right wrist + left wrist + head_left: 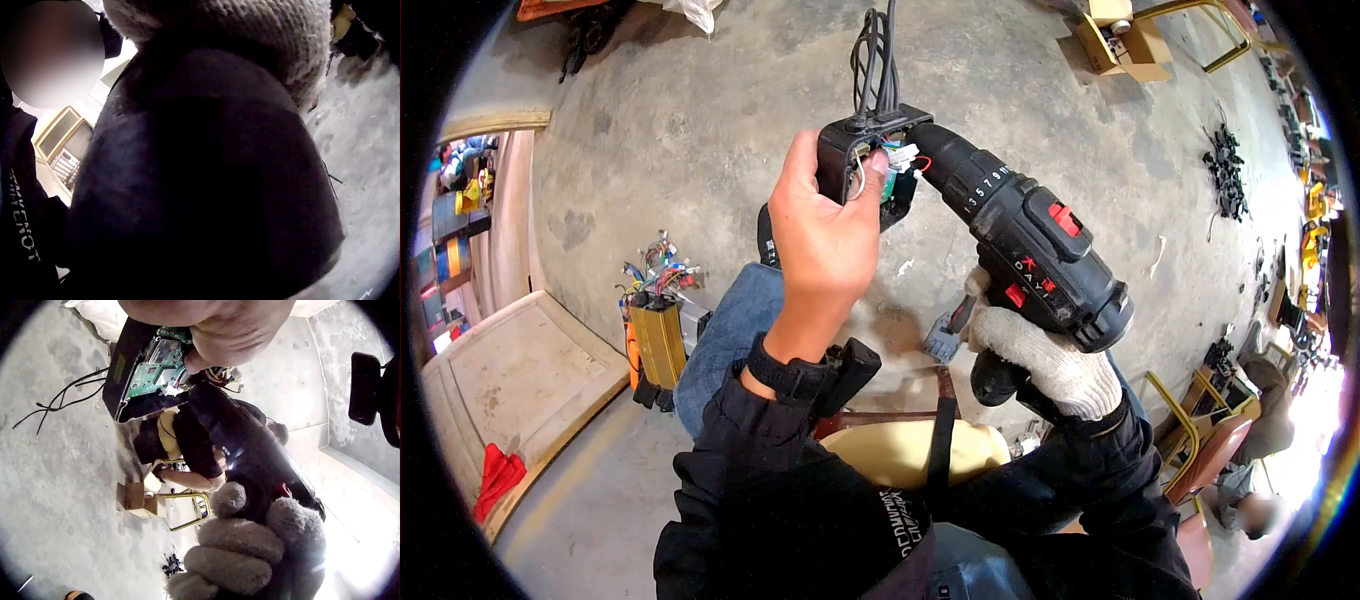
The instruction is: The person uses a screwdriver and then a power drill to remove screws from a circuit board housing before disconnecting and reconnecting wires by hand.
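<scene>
My bare left hand (825,240) holds up a black plastic housing (835,160), its thumb reaching into the open side. Green circuit boards (150,375) and thin coloured wires show inside it in the left wrist view. Black cables (878,75) rise from the housing's far end. In a white knitted glove, my right hand (1055,365) grips a black cordless drill (1025,235) by the handle. The drill's nose points at the housing's open side, right at its edge; the tip is hidden. The drill's dark base (206,181) fills most of the right wrist view.
On the concrete floor lie a cardboard box (1135,50) and a heap of black cables (1228,175). A gold metal case (658,345) with loose wires stands left of my leg, near a pale board (525,375). Another person (194,440) bends over in the background.
</scene>
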Action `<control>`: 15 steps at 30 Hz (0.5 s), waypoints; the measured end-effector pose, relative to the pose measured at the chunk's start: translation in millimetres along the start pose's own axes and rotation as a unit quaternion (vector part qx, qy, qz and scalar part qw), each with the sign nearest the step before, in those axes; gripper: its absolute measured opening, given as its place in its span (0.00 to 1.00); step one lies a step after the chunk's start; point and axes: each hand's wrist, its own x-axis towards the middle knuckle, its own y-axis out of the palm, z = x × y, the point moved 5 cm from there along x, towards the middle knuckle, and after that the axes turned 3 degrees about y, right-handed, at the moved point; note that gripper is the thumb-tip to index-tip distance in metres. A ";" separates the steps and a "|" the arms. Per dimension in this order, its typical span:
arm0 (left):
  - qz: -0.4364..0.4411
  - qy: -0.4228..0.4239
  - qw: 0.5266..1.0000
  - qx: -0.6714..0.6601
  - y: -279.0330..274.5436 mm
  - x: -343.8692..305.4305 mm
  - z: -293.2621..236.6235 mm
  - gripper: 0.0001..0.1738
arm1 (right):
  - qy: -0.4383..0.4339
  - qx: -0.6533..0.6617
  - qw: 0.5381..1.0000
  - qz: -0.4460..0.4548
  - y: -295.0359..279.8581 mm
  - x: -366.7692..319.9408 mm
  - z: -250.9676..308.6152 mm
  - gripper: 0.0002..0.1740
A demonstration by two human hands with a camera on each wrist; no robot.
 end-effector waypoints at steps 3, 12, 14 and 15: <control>0.000 -0.004 1.000 0.010 -0.2 0.7 -0.2 0.09 | -0.024 0.010 1.000 0.007 1.4 1.5 -0.8 0.23; 0.005 -0.004 1.000 0.006 1.4 2.0 2.8 0.09 | 0.001 0.038 0.999 0.005 2.0 0.9 1.0 0.23; 0.003 -0.005 1.000 0.004 2.2 2.0 5.9 0.09 | -0.036 0.036 0.999 -0.003 1.9 3.3 0.7 0.23; 0.001 0.006 1.000 0.000 2.6 2.1 6.6 0.09 | -0.036 0.036 0.999 -0.003 1.7 2.9 0.9 0.23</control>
